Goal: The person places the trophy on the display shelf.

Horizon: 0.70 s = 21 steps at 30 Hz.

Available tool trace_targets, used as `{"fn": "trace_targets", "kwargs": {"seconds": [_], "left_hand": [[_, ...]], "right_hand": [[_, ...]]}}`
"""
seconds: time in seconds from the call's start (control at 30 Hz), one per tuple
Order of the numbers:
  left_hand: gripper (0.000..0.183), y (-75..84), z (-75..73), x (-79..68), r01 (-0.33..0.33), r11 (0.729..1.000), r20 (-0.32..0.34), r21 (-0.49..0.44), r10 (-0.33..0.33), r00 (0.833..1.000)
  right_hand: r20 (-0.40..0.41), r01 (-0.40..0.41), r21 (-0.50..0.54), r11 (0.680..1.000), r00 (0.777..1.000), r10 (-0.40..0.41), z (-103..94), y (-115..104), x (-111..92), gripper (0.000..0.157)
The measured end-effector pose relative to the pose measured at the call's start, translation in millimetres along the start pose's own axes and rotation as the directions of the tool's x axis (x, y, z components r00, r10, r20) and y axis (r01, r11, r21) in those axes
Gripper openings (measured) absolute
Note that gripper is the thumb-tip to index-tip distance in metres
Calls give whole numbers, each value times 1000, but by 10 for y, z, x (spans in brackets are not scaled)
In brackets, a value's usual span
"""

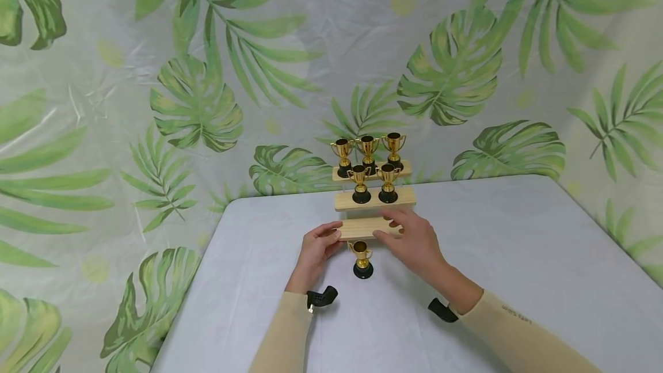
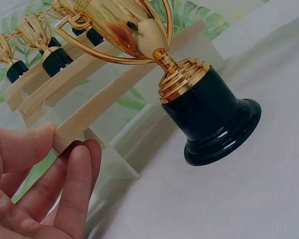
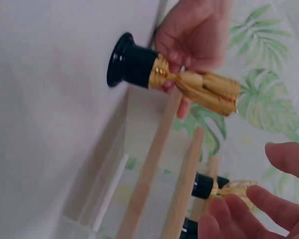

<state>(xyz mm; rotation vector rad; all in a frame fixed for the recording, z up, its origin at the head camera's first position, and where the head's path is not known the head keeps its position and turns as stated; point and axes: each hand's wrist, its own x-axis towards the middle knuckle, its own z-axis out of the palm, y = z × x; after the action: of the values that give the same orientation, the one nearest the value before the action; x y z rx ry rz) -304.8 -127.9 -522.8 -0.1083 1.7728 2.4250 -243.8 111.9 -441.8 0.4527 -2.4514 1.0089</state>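
A three-tier display stand has light wooden shelves on clear supports. My left hand [image 1: 315,249] pinches the left end of the lowest shelf [image 1: 362,228] between thumb and fingers, as the left wrist view shows up close. My right hand [image 1: 414,242] hovers by that shelf's right end, fingers relaxed and apart, holding nothing. Just in front of the stand, a small gold trophy cup [image 1: 362,268] with a black base stands upright on the table; it looms large in the left wrist view. No trophy sits on the lowest shelf.
Two trophies [image 1: 388,195] stand on the middle shelf [image 1: 344,201], three more [image 1: 368,147] on the top shelf [image 1: 406,169]. The stand is near the back of the white-covered table [image 1: 492,246]. A leaf-patterned curtain [image 1: 290,73] hangs behind.
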Motion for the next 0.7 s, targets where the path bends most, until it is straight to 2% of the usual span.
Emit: {"fn": "trace_targets", "kwargs": {"seconds": [0.33, 0.7], "left_hand": [[31, 39, 14, -12, 9, 1000, -5, -9, -9, 1000], [33, 84, 32, -40, 12, 1000, -4, -9, -12, 1000]], "right_hand": [[62, 12, 77, 997, 998, -17, 294, -64, -148, 48], [58, -2, 83, 997, 998, -3, 533, -65, -240, 46]]}}
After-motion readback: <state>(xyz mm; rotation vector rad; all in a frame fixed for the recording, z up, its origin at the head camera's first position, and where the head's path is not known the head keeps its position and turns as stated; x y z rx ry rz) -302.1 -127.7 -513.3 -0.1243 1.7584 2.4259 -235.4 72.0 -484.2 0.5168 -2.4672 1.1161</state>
